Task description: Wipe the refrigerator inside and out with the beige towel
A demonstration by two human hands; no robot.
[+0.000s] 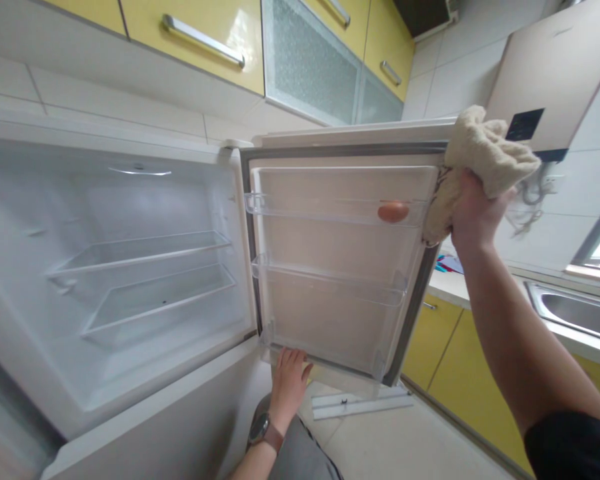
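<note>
The fridge door (pixel 330 247) stands swung open to the right of the fridge compartment (pixel 145 207). My right hand (pixel 480 210) is closed around a cream towel (pixel 490 150), which is bunched over the door's upper outer corner and hangs along its edge. Down at the door's lower edge, my left hand (pixel 291 383) has its fingers hooked over the bottom, by the clear lowest door bin (pixel 330 377). A brown egg (pixel 393 211) lies in the top door bin (pixel 320 208). A middle door bin (pixel 330 281) runs below that.
Two glass shelves (pixel 145 252) span the compartment. Yellow cabinets (pixel 200 40) hang above, and yellow base cabinets (pixel 460 353) stand right with a steel sink (pixel 580 310). A water heater (pixel 550 73) is on the wall. White strips (pixel 363 402) lie on the floor.
</note>
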